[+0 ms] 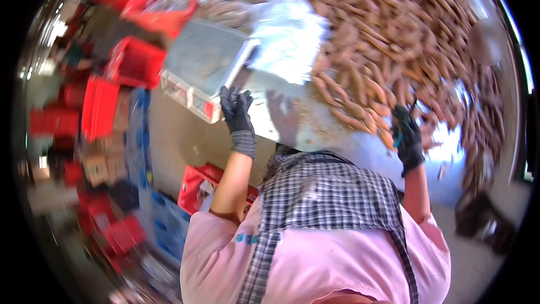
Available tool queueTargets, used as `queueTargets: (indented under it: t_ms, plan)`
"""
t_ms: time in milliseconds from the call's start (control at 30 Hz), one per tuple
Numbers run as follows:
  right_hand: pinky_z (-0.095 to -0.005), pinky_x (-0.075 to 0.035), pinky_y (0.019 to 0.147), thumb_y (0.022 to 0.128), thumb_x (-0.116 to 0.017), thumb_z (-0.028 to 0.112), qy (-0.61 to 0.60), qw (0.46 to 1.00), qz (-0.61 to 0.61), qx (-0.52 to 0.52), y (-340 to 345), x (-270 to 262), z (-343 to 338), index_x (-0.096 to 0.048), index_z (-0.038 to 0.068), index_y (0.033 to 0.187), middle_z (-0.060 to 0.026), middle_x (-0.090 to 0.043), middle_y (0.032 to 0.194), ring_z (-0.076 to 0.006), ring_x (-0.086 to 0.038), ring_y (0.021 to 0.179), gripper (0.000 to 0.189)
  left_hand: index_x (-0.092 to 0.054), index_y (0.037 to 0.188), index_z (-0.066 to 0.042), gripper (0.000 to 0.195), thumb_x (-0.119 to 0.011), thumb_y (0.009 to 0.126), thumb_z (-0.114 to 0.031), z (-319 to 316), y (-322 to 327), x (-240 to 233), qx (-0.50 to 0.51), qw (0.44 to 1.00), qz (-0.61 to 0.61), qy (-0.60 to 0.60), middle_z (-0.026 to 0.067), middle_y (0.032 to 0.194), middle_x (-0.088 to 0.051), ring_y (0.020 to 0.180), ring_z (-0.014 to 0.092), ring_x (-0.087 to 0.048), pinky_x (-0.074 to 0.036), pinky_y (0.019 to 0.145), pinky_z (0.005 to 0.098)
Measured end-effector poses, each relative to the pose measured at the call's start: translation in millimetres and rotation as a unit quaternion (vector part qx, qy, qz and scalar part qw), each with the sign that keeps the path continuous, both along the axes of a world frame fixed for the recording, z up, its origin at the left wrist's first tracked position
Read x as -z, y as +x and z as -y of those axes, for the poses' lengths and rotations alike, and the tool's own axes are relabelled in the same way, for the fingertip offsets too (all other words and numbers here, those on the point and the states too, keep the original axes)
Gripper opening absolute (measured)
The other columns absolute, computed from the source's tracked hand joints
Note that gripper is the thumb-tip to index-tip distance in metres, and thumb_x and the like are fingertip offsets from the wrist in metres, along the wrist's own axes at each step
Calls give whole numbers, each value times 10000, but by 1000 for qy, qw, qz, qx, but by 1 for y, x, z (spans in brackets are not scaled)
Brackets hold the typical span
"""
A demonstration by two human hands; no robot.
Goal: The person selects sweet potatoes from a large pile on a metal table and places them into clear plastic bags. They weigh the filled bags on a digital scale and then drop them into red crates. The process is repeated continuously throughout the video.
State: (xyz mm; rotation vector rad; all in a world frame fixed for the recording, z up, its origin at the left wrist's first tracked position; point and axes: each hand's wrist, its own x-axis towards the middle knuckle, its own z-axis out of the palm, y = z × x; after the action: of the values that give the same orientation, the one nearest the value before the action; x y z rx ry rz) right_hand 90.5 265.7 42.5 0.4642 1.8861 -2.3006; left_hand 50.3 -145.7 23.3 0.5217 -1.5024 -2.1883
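My left hand [237,107], in a dark glove with a grey knit cuff, grips the near corner of a whitish plastic crate [172,83]. The crate's broad grey face is turned up towards me; blur hides whether it is a lid or the inside. My right hand [407,140], also gloved, is closed around a small teal-handled hand tool [397,138]. A dark tip pokes out past the fingers, but its kind cannot be told. Beside that hand, long sweet potatoes [358,88] lie in a large heap on a shiny metal table [316,128].
White plastic sheeting [287,38] lies behind the crate. At the back left stands a red crate [156,12] with clear bags in it. More red crates [100,107] and blue pallets [138,135] fill the left side. Near my left elbow is another red crate [192,190].
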Motion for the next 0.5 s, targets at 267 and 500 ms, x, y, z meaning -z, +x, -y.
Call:
queueTargets:
  t_ms: [267,500]
  plan:
    - [-259,-470,632,830,-456,100,18,979,71,189,58,33,-41,-503,79,1185,-45,-596,1020,-114,-554,680,358,-269,1324,-27,588,-572,843,-178,-96,-47,9,358,922,112,-96,127,1164,-451,936,171,-518,-429,840,305]
    - [-244,-458,597,822,-459,105,7,987,110,119,37,48,-19,-504,84,1179,-21,-594,1038,-106,-564,681,360,-324,1294,19,521,-542,838,-107,-114,-103,49,391,882,129,-231,158,1217,-463,1057,192,-487,-394,893,279]
